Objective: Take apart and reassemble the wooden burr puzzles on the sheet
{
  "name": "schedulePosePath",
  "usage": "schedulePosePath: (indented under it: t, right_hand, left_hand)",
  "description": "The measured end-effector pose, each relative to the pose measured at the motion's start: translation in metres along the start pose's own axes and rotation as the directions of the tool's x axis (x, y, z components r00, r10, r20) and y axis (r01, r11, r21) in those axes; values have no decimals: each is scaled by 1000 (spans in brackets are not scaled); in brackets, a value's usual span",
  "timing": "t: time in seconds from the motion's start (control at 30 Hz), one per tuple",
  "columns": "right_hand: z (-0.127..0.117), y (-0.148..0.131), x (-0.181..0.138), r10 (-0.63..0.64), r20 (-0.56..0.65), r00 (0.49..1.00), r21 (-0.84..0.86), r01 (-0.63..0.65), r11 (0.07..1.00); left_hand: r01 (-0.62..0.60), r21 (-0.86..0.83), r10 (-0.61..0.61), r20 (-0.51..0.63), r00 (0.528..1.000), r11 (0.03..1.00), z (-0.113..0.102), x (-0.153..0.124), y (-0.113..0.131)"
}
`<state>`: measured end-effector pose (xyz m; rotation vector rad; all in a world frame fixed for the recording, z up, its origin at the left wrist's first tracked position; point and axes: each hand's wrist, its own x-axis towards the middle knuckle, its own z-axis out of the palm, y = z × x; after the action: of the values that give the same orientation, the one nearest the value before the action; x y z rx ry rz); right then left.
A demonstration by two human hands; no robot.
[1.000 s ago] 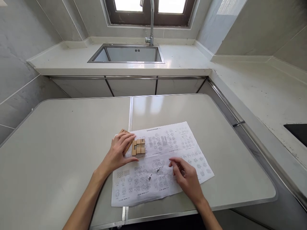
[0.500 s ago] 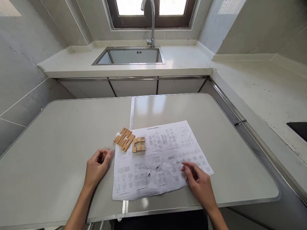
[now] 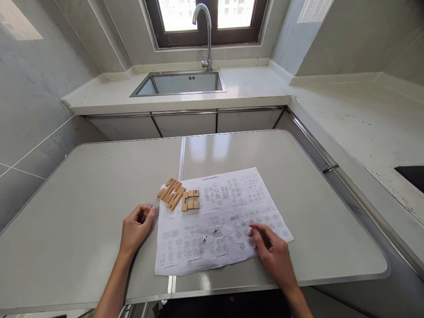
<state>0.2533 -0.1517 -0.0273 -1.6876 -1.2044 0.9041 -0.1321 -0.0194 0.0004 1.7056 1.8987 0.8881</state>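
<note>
Left hand [image 3: 136,227], curled into a loose, narrow fist with nothing visible inside, rests on the smooth tabletop [image 3: 99,198] beside the creased paper sheet [image 3: 228,214]; my right hand [image 3: 270,247], also narrowly curled, overlaps its lower right edge. At its upper left I see notched wooden planks [image 3: 168,195] (slanted, dark-marked) beside squarer wooden blocks [image 3: 191,205].
</note>
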Motion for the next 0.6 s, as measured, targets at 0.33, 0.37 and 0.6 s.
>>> schedulePosePath:
  t: [0.33, 0.37, 0.6]
  right_hand:
    - [0, -6, 2, -17, -44, 999, 21, 18, 1000]
    - [1, -7, 3, -20, -47, 999, 23, 21, 1000]
    - [6, -10, 3, 14, -112, 994, 36, -10, 999]
  left_hand:
    - [-32, 4, 32, 27, 999, 999, 1, 2, 1]
    - [-36, 4, 36, 29, 999, 999, 1, 2, 1]
    - [-32, 28, 30, 53, 998, 999, 2, 5, -3]
